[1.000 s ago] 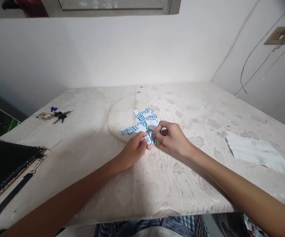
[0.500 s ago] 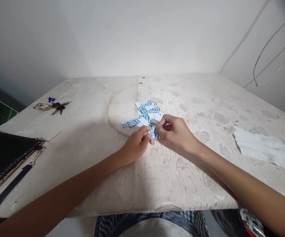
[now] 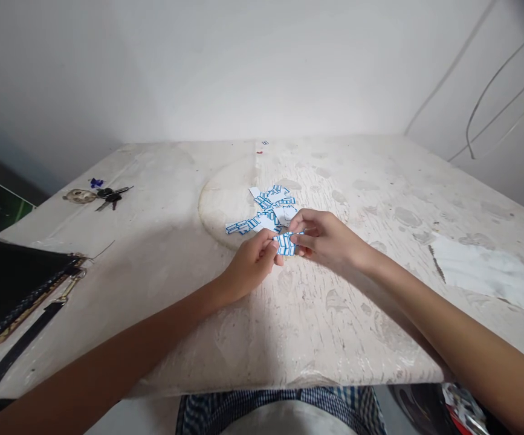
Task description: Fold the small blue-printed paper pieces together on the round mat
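Between both hands, just above the tabletop, is a small white piece with blue rectangular outlines, perhaps paper or a sticker sheet. My left hand pinches its left edge between thumb and fingers. On its right side, the thumb and fingers of my right hand are closed on the same piece. Right behind the hands lies a loose pile of similar blue-and-white pieces, some showing a plain white side. The hands cover the near part of that pile.
The table has a clear plastic cover. Keys lie at left, beyond a black bag with a strap. A white cloth or paper sheet lies at right. Small scraps sit near the wall, where a cable hangs.
My right hand's fingers have shifted slightly on the outlined piece, which now shows more of its face. My left hand keeps its pinch, and the pile looks unchanged.
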`<state>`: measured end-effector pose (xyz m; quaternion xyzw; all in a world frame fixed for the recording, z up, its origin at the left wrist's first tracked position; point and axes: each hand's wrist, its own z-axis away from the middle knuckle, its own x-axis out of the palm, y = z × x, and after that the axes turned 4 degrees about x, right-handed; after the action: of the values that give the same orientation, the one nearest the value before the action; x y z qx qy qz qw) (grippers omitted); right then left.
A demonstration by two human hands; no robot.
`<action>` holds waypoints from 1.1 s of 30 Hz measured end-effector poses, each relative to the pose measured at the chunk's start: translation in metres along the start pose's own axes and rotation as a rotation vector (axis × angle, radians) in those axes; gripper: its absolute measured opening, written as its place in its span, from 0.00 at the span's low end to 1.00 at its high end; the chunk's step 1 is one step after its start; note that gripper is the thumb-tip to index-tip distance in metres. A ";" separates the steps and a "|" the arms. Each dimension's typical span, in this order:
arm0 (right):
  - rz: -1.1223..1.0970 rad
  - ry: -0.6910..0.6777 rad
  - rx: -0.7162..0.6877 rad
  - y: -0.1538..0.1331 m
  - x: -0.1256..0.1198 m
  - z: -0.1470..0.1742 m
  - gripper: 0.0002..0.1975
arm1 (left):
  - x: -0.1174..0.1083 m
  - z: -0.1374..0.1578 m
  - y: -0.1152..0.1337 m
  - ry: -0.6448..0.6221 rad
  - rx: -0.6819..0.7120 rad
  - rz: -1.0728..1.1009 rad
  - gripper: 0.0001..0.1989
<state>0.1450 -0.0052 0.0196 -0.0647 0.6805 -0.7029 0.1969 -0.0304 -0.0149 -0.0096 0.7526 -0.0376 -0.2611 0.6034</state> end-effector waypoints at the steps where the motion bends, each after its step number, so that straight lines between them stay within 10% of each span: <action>1: -0.009 -0.002 0.011 -0.001 0.000 0.000 0.07 | 0.000 0.000 0.000 0.004 -0.002 0.015 0.10; 22: 0.463 -0.047 -0.157 -0.010 0.001 0.009 0.13 | -0.009 0.001 0.007 0.104 0.291 -0.454 0.05; 33: 0.293 -0.162 0.018 -0.014 -0.003 0.009 0.06 | -0.010 0.001 0.016 -0.017 0.002 0.022 0.07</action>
<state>0.1487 -0.0121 0.0346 -0.0196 0.6583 -0.6651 0.3520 -0.0356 -0.0165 0.0085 0.7505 -0.0514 -0.2607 0.6051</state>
